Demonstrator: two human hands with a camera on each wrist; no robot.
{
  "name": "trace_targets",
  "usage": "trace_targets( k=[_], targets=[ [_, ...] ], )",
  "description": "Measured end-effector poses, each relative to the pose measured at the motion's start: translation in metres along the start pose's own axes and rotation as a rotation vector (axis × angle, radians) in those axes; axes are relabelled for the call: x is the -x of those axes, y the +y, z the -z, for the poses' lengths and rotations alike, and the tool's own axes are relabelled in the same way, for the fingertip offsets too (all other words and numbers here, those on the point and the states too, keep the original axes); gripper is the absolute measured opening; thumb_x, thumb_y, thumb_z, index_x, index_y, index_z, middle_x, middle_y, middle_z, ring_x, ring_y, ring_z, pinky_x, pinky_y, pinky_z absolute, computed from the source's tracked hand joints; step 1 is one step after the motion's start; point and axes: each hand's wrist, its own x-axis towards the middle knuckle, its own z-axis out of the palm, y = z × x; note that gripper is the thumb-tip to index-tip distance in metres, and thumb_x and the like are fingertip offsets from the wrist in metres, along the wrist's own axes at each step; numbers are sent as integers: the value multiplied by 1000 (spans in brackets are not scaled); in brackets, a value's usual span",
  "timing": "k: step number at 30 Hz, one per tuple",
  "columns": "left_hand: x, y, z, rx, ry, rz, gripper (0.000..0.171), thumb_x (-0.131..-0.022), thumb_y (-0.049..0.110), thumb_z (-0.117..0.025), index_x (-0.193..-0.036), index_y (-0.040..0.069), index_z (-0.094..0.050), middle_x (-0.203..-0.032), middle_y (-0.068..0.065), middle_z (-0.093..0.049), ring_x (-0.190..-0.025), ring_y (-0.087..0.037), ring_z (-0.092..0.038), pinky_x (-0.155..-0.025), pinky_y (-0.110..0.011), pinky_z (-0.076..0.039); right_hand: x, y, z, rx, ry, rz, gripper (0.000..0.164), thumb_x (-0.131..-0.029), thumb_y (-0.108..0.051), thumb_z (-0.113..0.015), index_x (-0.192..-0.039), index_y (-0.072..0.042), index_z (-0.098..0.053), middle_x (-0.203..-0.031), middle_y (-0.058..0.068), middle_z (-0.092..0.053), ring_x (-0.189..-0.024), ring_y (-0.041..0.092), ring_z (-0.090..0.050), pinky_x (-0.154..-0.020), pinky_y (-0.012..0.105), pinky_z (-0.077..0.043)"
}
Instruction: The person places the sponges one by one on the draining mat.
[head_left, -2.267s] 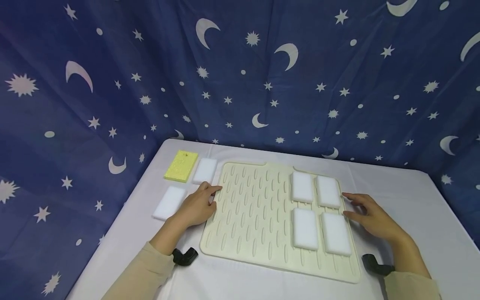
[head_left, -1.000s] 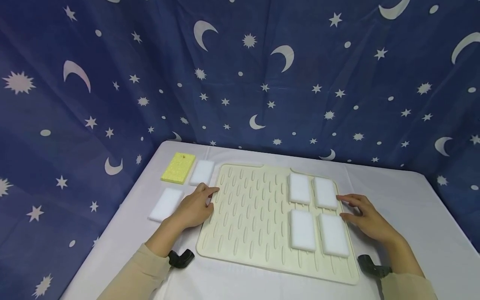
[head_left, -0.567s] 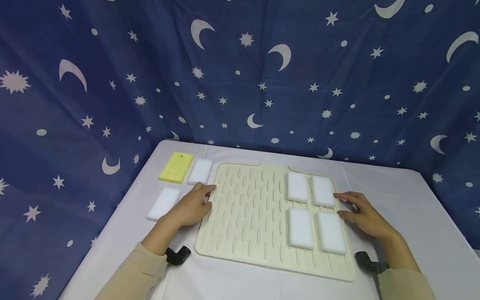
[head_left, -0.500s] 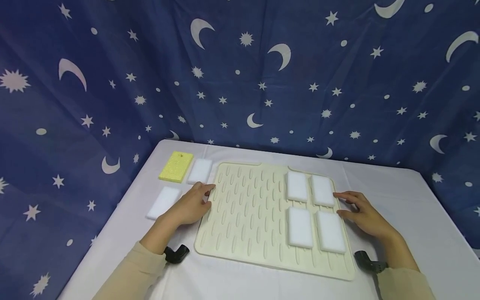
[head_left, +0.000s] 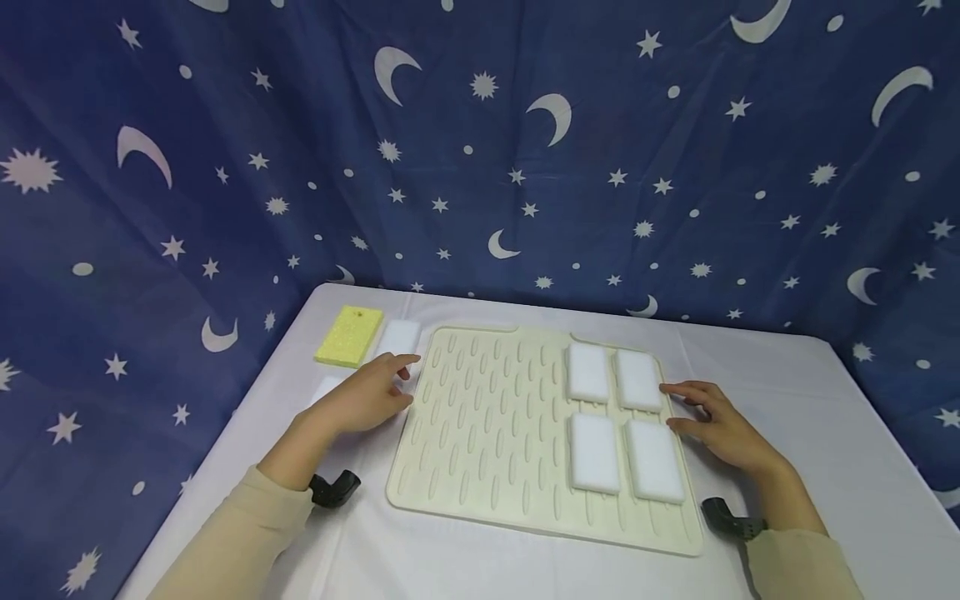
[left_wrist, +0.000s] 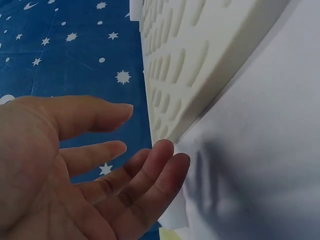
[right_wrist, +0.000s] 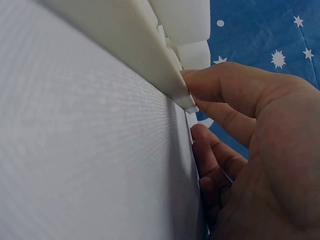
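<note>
A cream dish drying mat (head_left: 487, 417) with raised ridges lies on the table. Four-cornered white sponges (head_left: 595, 452) stand in two rows on its right half. Just off the mat's left edge, my left hand (head_left: 360, 396) hovers with fingers apart and nothing in its grasp; the left wrist view shows a gap between its fingertips (left_wrist: 167, 150) and thumb. My right hand (head_left: 723, 425) rests at the mat's right edge. In the right wrist view its thumb (right_wrist: 215, 82) touches that edge, while the other fingers extend loosely beside it.
A yellow sponge (head_left: 349, 336) lies at the table's back left. Beside it is a white sponge (head_left: 399, 337), and another white sponge (head_left: 326, 387) is partly hidden behind my left hand. A starry blue curtain (head_left: 480, 167) hangs behind the white-covered table.
My left hand has come away from the mat's left edge, moving left and covering more of the nearby white sponge. The right hand keeps its place at the mat; the head view shifts slightly.
</note>
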Motion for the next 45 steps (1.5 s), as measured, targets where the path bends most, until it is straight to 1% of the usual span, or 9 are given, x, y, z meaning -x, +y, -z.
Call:
trace_targets(
  k=[3, 8, 13, 18, 23, 28, 33, 37, 45],
  targets=[
    [-2, 0, 9, -14, -4, -13, 66, -97, 14, -67, -158, 8, -42, -135, -15, -59, -106, -21, -64, -88, -38, -53, -1, 2, -1, -1, 4, 1, 59, -95, -22, -74, -149, -6, -54, -151, 28, -33, -139, 52, -36, -111, 80, -19],
    [-5, -4, 20, -42, 5, -53, 66, -96, 11, -66, -157, 6, -41, -137, -18, -56, -115, -28, -64, -96, -44, -53, -1, 3, -1, 10, 4, -1, 59, -95, -23, -74, -150, -9, -54, -152, 26, -34, -139, 51, -37, -111, 79, -21],
    [-9, -6, 29, -76, 32, -75, 67, -93, 7, -64, -156, 5, -42, -141, -19, -54, -125, -34, -59, -103, -50, -49, -2, 4, -1, 6, 7, -2, 59, -95, -23, -74, -149, -10, -55, -152, 25, -35, -139, 50, -37, -111, 78, -22],
    [-16, -9, 35, -131, 46, -107, 68, -93, 8, -66, -156, 5, -42, -144, -21, -51, -135, -38, -51, -111, -55, -43, -1, 3, 0, 0, 10, -10, 59, -95, -23, -74, -149, -8, -54, -152, 26, -34, -139, 50, -36, -112, 79, -20],
    [-24, -13, 37, -164, 45, -111, 72, -92, 9, -70, -157, 5, -41, -151, -21, -44, -144, -41, -41, -117, -57, -37, 0, 1, -1, 4, 11, -16, 59, -95, -24, -74, -149, -8, -55, -152, 27, -34, -139, 50, -35, -112, 79, -19],
    [-28, -14, 38, -172, 42, -117, 76, -89, 6, -71, -158, 3, -40, -157, -22, -38, -146, -43, -37, -118, -59, -34, 0, 0, -1, 2, 6, -20, 59, -95, -24, -74, -149, -9, -55, -152, 26, -33, -141, 50, -35, -112, 79, -19],
    [-34, -16, 36, -184, 31, -83, 80, -86, 6, -74, -158, 5, -39, -164, -21, -31, -150, -44, -31, -120, -60, -31, 0, -1, -1, 10, 7, -18, 59, -95, -25, -74, -149, -9, -55, -152, 26, -34, -141, 50, -35, -112, 79, -20],
    [-40, -19, 34, -198, 20, -75, 82, -86, 8, -75, -159, 5, -38, -167, -21, -25, -153, -46, -26, -121, -62, -29, 0, 0, -1, 7, 10, -21, 59, -95, -26, -74, -149, -9, -55, -153, 26, -33, -141, 50, -35, -112, 79, -20],
    [-51, -25, 33, -220, 1, -71, 85, -83, 7, -74, -159, 4, -37, -169, -24, -21, -155, -46, -23, -123, -61, -25, 0, 3, -1, -8, 10, -7, 59, -95, -24, -74, -149, -11, -55, -152, 24, -34, -140, 49, -36, -111, 79, -21]
  ],
)
